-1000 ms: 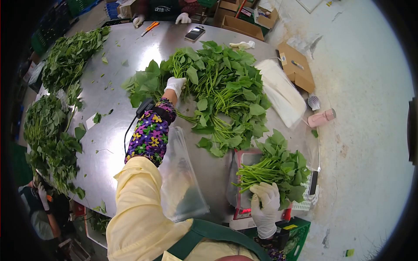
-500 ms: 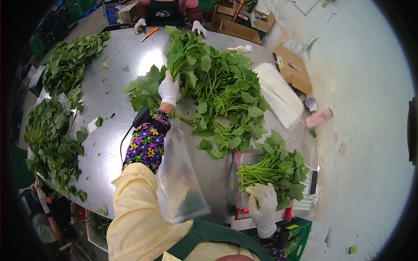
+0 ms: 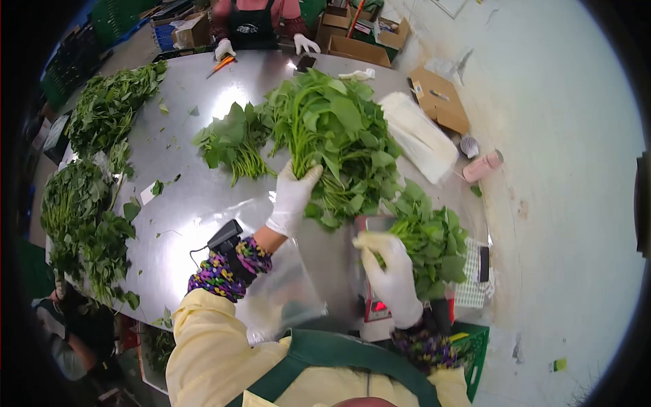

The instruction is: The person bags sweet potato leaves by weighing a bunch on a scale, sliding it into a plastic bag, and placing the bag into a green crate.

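Note:
My left hand (image 3: 295,197), in a white glove, is closed round the stems of a bunch of leafy greens (image 3: 312,129). This bunch is raised over the larger heap of greens (image 3: 366,163). My right hand (image 3: 392,275), also gloved, has its fingers bent over the stem ends of another bunch (image 3: 430,237), which lies on a red-edged scale (image 3: 369,312). The hand hides most of those stems. A smaller bunch (image 3: 237,139) rests on the metal table (image 3: 173,197) to the left of the heap. Below my left forearm lies a clear plastic bag (image 3: 288,292).
Large piles of greens (image 3: 88,224) line the table's left side. White plastic sheets (image 3: 420,139), a cardboard box (image 3: 439,102) and a pink bottle (image 3: 483,166) are on the right. Across the table stands a co-worker (image 3: 254,30) beside orange-handled scissors (image 3: 220,64); another person (image 3: 71,329) is lower left.
My left hand has moved right and nearer to me, its bunch now over the heap. My right hand has shifted up and left over the stems on the scale. The view has shifted slightly.

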### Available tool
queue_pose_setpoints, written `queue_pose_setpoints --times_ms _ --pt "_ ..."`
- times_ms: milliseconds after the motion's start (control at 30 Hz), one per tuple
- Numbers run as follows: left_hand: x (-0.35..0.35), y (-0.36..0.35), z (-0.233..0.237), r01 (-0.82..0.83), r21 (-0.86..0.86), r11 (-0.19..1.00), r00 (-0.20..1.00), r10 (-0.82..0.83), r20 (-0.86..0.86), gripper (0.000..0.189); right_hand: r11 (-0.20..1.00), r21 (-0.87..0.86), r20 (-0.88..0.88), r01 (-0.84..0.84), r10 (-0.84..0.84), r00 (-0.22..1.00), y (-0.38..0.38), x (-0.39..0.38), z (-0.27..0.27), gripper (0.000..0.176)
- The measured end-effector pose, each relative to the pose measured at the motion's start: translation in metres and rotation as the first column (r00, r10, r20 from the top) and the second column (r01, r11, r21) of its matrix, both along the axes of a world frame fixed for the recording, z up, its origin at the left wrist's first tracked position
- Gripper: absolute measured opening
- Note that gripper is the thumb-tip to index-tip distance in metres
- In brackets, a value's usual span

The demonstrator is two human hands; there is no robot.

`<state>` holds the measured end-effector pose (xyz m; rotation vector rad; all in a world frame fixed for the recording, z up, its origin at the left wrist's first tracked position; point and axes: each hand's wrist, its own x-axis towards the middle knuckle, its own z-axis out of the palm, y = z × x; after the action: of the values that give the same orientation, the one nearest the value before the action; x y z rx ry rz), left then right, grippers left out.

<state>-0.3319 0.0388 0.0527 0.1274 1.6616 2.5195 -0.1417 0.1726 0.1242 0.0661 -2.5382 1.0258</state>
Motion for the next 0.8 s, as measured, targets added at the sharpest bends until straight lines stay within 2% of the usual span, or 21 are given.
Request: queue_pose_setpoints --times_ms 33,100,167,200,233,300,333,433,467,500,567,667,700,767,800 --pt "0.021 0.002 -0.003 0.030 -0.035 0.999 0.999 -0.029 0.032 0.029 0.997 -0.073 -0.002 0.007 -0.007 1.000 -0.007 -0.008 -0.002 0.026" --pt "0.059 0.012 -0.009 0.061 0.004 0.998 0.997 -0.061 0.046 0.028 0.992 -0.071 -0.019 0.102 -0.104 0.994 -0.021 -0.022 -0.010 0.029" --pt "0.091 0.024 -0.029 0.015 0.127 0.992 1.000 -0.013 -0.022 0.024 0.989 -0.063 -0.005 0.136 -0.136 0.991 -0.027 -0.028 -0.021 0.032" --pt "0.107 0.027 -0.029 -0.014 0.054 0.998 0.999 0.017 -0.052 0.028 0.973 -0.182 0.059 0.145 -0.136 0.989 -0.029 -0.029 -0.022 0.030" --pt "0.121 0.033 -0.027 -0.014 0.049 0.999 0.999 0.017 -0.051 0.028 0.972 -0.187 0.061 0.144 -0.135 0.989 -0.028 -0.028 -0.026 0.030" --pt "0.145 0.041 -0.023 -0.031 0.136 0.990 0.999 0.036 -0.033 0.036 0.951 -0.214 0.103 0.224 -0.206 0.973 -0.024 -0.025 -0.039 0.026" --pt "0.152 0.039 -0.029 0.048 0.064 0.997 0.990 -0.039 -0.137 0.050 0.909 -0.331 0.167 0.255 -0.210 0.963 -0.024 -0.020 -0.044 0.024" --pt "0.170 0.040 -0.021 0.084 0.117 0.990 0.991 -0.070 -0.118 0.053 0.890 -0.398 0.154 0.223 -0.175 0.972 -0.008 -0.009 -0.050 0.020" --pt "0.171 0.038 -0.026 0.105 0.079 0.991 0.988 -0.095 -0.123 0.055 0.843 -0.496 0.146 0.207 -0.154 0.977 -0.003 -0.006 -0.059 0.019" --pt "0.174 0.037 -0.024 0.101 0.077 0.992 0.988 -0.091 -0.125 0.055 0.843 -0.498 0.145 0.202 -0.149 0.978 0.001 -0.002 -0.060 0.019" --pt "0.180 0.037 -0.020 0.153 0.150 0.977 0.985 -0.137 -0.109 0.055 0.803 -0.562 0.260 0.199 -0.057 0.964 0.007 0.008 -0.061 0.020" --pt "0.185 0.037 -0.014 0.131 0.094 0.987 0.991 -0.130 -0.015 0.055 0.741 -0.662 0.186 0.113 0.017 0.982 0.008 0.023 -0.049 0.028" --pt "0.186 0.038 -0.014 0.125 0.093 0.988 0.992 -0.124 -0.015 0.055 0.740 -0.664 0.186 0.108 0.023 0.982 0.007 0.029 -0.047 0.028" --pt "0.185 0.040 -0.020 0.026 0.071 0.997 0.997 -0.021 -0.068 0.055 0.845 -0.527 0.055 0.085 -0.066 0.996 0.004 0.039 -0.042 0.026" --pt "0.185 0.042 -0.022 0.021 0.071 0.997 0.997 -0.016 -0.070 0.055 0.846 -0.527 0.053 0.080 -0.061 0.997 0.002 0.045 -0.034 0.026"
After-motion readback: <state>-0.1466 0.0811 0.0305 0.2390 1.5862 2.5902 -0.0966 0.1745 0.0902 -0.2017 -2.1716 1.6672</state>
